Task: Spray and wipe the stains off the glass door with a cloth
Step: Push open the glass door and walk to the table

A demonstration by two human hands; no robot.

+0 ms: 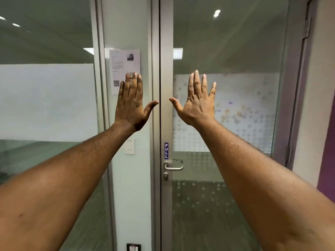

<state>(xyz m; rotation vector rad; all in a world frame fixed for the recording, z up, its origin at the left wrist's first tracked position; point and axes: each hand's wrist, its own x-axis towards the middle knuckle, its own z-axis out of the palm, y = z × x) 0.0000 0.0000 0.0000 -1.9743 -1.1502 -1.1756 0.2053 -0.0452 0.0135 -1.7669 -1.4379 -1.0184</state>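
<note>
while both arms reach straight out with fingers spread and palms facing away, neither the left hand [130,104] nor the right hand [197,104] grips anything: both are flat, open and empty, raised at about the same height on either side of the metal door frame [166,69]. whether the palms actually press the surface or hover just off it cannot be told from this view. the glass door [226,42] stands closed directly ahead, its pane running right of the frame, with a frosted dotted band [244,124] across the middle where some coloured marks and smudges show, likely the stains to be removed. below the right hand sit a pull sticker [166,150] and the lever handle [173,166]. left of the frame, a printed notice [119,66] is stuck on the narrow panel behind the left fingers. no spray bottle and no cloth appear anywhere in view, so by the look of things the work has not begun: nothing is sprayed, nothing wiped, and the marks remain on the band. fetching the bottle and cloth would seem to be the first thing left, followed by spraying and wiping.
</note>
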